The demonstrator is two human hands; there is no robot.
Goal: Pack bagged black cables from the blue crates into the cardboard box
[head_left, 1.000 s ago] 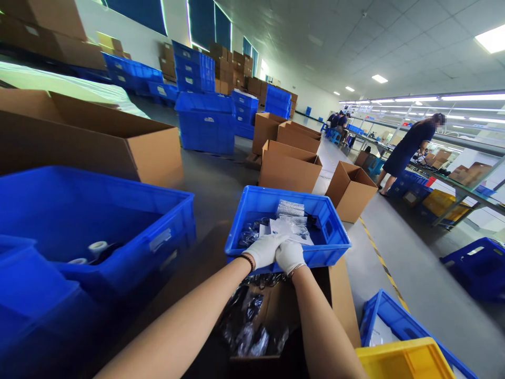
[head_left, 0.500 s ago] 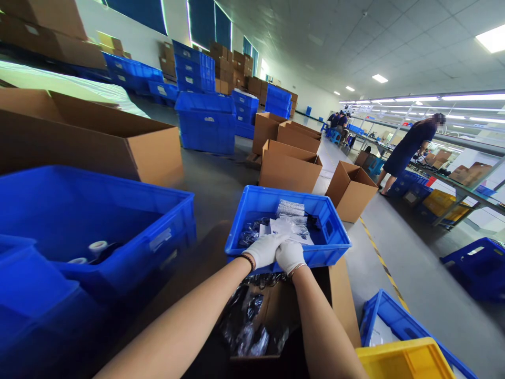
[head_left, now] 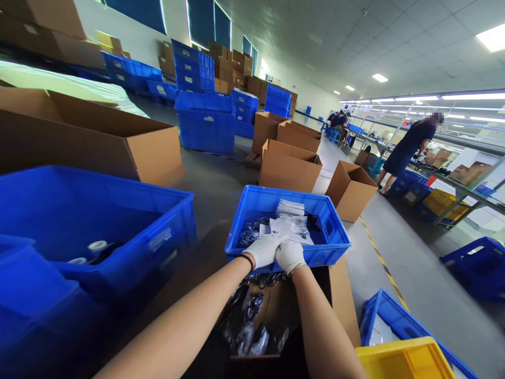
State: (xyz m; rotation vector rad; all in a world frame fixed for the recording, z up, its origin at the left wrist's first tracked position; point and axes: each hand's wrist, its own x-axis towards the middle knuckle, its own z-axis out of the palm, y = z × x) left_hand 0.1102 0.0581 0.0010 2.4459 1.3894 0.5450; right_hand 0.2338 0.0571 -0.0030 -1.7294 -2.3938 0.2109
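Observation:
A blue plastic bin rests on an open carton in front of me, holding white papers, clear plastic bags with dark contents and a stack of bubble-wrapped packets. My left hand, in a white glove, reaches over the near rim, its fingers closed and angled right against the papers. Touching it, my gloved right hand is closed too. Whatever the fingertips pinch is hidden behind the hands. Below the bin, several bagged dark items lie in the brown carton.
To the left stands a large blue crate with white rolls inside. Open cartons stand beyond the bin. A yellow bin sits at lower right over another blue bin. A person bends over a workbench at right.

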